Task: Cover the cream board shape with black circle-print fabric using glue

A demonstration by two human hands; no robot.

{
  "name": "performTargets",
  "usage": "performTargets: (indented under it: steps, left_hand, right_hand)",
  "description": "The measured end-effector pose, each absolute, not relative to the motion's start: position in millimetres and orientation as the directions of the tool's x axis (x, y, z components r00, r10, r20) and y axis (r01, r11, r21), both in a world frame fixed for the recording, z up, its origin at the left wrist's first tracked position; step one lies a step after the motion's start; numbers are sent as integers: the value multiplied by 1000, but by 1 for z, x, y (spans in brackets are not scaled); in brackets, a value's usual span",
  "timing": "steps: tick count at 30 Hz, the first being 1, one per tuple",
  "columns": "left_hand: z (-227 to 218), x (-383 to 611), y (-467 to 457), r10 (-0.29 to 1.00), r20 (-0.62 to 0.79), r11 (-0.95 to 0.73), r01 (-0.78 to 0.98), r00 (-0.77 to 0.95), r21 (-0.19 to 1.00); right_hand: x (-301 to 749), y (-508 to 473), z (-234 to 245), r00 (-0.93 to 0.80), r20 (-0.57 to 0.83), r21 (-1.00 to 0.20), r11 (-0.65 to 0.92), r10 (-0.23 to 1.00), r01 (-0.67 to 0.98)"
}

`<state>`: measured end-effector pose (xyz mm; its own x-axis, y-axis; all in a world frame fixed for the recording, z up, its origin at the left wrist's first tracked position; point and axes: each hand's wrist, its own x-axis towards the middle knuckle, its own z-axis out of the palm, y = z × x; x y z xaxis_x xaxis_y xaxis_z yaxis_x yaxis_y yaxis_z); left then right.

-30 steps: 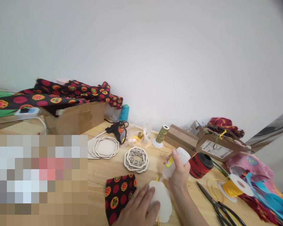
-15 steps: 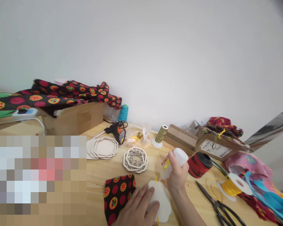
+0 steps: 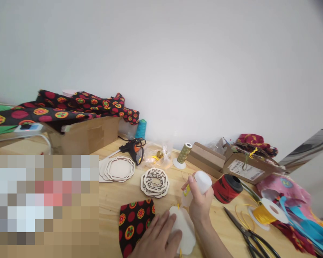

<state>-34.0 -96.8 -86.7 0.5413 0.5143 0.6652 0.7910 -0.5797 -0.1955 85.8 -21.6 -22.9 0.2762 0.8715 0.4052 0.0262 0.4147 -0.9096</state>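
Observation:
My right hand [image 3: 200,200] is wrapped round a white glue bottle [image 3: 203,182] with a yellow label, tipped so its nozzle points down at the top edge of a pale, scallop-edged panel [image 3: 187,233]. Flat on that panel and the cloth beside it lies my left hand [image 3: 161,234], fingers stretched out. Short yellow cords stick out at the panel's top and bottom. To its left is a piece of black fabric [image 3: 136,218] with red dots and orange flowers, partly covered by my left hand.
Stacked lattice cut-outs [image 3: 154,182] and plain wooden frames [image 3: 120,169] lie behind my hands. A glue gun [image 3: 134,149] is at the back. Scissors [image 3: 246,231], a yellow cord spool [image 3: 266,211] and a red thread cone [image 3: 226,190] are on the right. Cardboard boxes [image 3: 97,134] stand along the wall.
My right hand and the bottle have shifted slightly left, along the panel's top edge. My left hand stays where it was.

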Motion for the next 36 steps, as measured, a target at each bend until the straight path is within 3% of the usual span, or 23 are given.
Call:
performTargets:
  steps: [7, 15, 27, 36]
  left_hand:
    - [-84, -35, -97, 521, 639, -581, 783, 566, -221]
    - [-80, -33, -98, 554, 611, -612, 774, 565, -160]
    - [-77, -35, -96, 534, 575, -643, 739, 620, -200]
    - [-81, -37, -96, 548, 579, -648, 744, 603, -161]
  right_hand:
    - [87, -23, -21, 275, 417, -906, 420, 866, 51]
    - [88, -23, -24, 251, 419, -906, 420, 873, 50]
    - [89, -22, -20, 257, 392, -917, 397, 884, 35]
    - [90, -20, -20, 320, 400, -905, 426, 859, -11]
